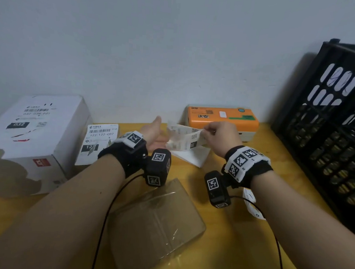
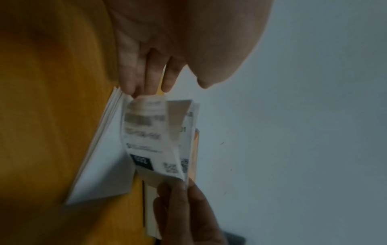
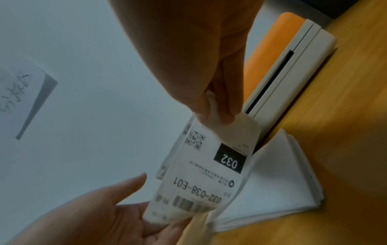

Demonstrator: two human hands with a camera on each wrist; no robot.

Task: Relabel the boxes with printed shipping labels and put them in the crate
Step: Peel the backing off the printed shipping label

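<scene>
Printed label (image 3: 211, 172) (reading 032-038-E01) pinched in right hand (image 3: 188, 54), open left hand (image 3: 100, 213) beneath.

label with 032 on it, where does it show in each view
head: label centre, held between the hands, before the orange printer.
left wrist: label centre, below fingertips.
right wrist: label lower centre, right hand pinching its top.
shared landmark: white paper stack beneath it.

The head camera looks forward and down over both forearms at the table (image 1: 238, 243) and wall. Each wrist camera looks close along its hand, and both share the label (image 2: 150, 136) and paper stack (image 3: 278, 182).
</scene>
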